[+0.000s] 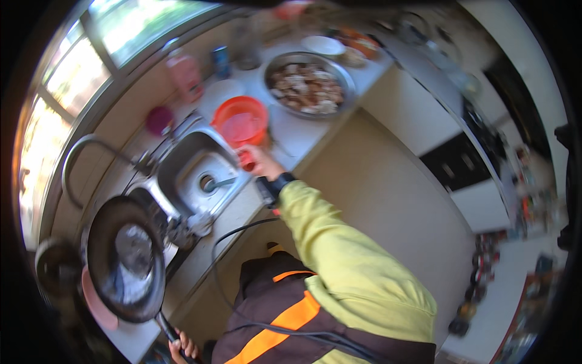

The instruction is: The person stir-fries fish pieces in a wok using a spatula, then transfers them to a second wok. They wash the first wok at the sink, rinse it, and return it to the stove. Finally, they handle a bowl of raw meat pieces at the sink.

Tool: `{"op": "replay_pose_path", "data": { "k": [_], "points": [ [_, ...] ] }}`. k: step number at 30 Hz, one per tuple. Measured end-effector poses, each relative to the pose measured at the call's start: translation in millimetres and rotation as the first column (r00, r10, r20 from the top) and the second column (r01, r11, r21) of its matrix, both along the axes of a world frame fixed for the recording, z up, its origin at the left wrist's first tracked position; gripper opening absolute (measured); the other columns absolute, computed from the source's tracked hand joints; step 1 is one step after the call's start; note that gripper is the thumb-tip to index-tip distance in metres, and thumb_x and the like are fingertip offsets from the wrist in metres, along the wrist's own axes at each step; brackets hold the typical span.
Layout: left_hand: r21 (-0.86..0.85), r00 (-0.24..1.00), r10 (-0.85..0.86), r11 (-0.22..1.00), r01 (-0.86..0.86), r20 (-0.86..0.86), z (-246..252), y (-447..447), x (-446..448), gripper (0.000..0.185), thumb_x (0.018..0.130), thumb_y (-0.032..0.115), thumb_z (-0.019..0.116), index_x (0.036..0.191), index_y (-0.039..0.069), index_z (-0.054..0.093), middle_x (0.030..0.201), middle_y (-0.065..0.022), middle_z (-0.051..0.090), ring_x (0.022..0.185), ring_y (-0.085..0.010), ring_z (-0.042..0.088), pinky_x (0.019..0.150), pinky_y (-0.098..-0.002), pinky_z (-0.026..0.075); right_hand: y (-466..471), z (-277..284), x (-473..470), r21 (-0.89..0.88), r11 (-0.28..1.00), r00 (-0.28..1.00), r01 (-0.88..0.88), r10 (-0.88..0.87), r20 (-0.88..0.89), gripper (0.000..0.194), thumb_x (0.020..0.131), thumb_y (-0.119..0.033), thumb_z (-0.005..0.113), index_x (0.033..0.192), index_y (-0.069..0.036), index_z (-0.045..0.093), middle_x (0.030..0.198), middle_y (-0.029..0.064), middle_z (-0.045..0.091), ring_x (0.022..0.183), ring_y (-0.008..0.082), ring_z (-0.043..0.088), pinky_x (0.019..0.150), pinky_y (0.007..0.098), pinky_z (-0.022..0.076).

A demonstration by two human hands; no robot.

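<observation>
My left hand [183, 346] grips the handle of a dark frying pan [101, 255] at the lower left. The pan is tilted beside the sink, and shiny reflections, perhaps from liquid, show inside it. My right hand [261, 163] is closed around the red handle of an orange-red plastic jug [241, 122]. The jug is over the far right edge of the stainless steel sink [182, 175]; I cannot tell whether it touches the counter. A greenish tube lies by the sink's drain [207, 183].
A curved faucet [86, 141] rises behind the sink. A large metal basin [348, 86] of cut food pieces stands on the counter, near a white bowl [323, 45], a pink bottle [184, 75] and a blue can [221, 63]. A black cable [216, 255] hangs before my apron.
</observation>
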State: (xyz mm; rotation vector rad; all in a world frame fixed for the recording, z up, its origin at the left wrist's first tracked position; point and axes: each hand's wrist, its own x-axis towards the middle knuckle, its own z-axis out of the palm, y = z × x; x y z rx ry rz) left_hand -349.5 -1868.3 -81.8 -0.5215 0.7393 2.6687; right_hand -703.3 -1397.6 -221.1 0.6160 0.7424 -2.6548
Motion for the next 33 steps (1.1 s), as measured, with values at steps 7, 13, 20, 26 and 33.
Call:
{"op": "replay_pose_path", "data": {
  "k": [7, 13, 20, 26, 33],
  "points": [
    [-0.117, 0.993, 0.114, 0.987, -0.112, 0.012, -5, 36, 9, 0.029, 0.082, 0.009, 0.047, 0.107, -0.001, 0.037, 0.064, -0.0052, 0.038, 0.043, -0.0105, 0.039, 0.035, -0.0241, 0.036, 7, 39, 17, 0.341, 0.931, 0.986, -0.128, 0.158, -0.061, 0.01, 0.079, -0.009, 0.056, 0.076, -0.004, 0.049, 0.059, 0.0036, 0.048, 0.047, 0.0136, 0.049, 0.039, 0.0271, 0.042],
    [-0.188, 0.998, 0.062, 0.981, -0.055, 0.028, -16, 39, 6, 0.029, 0.077, 0.011, 0.05, 0.102, 0.001, 0.039, 0.063, -0.0039, 0.038, 0.041, -0.0093, 0.036, 0.035, -0.0236, 0.033, -8, 96, 35, 0.393, 0.863, 0.926, -0.319, 0.372, -0.065, 0.01, 0.085, -0.01, 0.052, 0.092, -0.006, 0.045, 0.067, 0.004, 0.048, 0.049, 0.0125, 0.048, 0.04, 0.0258, 0.0422],
    [-0.148, 0.998, 0.03, 0.988, -0.038, -0.059, -33, 23, 16, 0.026, 0.079, 0.008, 0.049, 0.102, 0.0, 0.041, 0.064, -0.0055, 0.042, 0.045, -0.01, 0.04, 0.039, -0.0234, 0.038, -83, 161, 81, 0.413, 0.762, 0.802, -0.5, 0.586, -0.111, 0.024, 0.08, -0.005, 0.052, 0.103, -0.002, 0.043, 0.068, 0.0045, 0.047, 0.048, 0.0118, 0.045, 0.038, 0.025, 0.0377],
    [-0.162, 0.999, 0.002, 0.987, -0.008, -0.037, -33, 4, 30, 0.025, 0.077, 0.006, 0.051, 0.099, 0.0, 0.04, 0.065, -0.0078, 0.043, 0.044, -0.0117, 0.041, 0.039, -0.0251, 0.039, -156, 175, 115, 0.252, 0.706, 0.698, -0.662, 0.703, -0.134, 0.031, 0.08, -0.003, 0.05, 0.11, 0.0, 0.042, 0.069, 0.0036, 0.044, 0.045, 0.0085, 0.04, 0.036, 0.0214, 0.0333],
    [-0.23, 0.998, -0.048, 0.973, 0.036, -0.046, -35, -18, 45, 0.025, 0.075, 0.006, 0.05, 0.098, 0.001, 0.04, 0.062, -0.0077, 0.043, 0.043, -0.0122, 0.041, 0.038, -0.0255, 0.038, -214, 166, 150, 0.264, 0.623, 0.629, -0.737, 0.774, -0.071, 0.021, 0.08, -0.007, 0.055, 0.098, -0.004, 0.044, 0.067, 0.0048, 0.048, 0.048, 0.0119, 0.048, 0.038, 0.0246, 0.0373]
  ]
}}
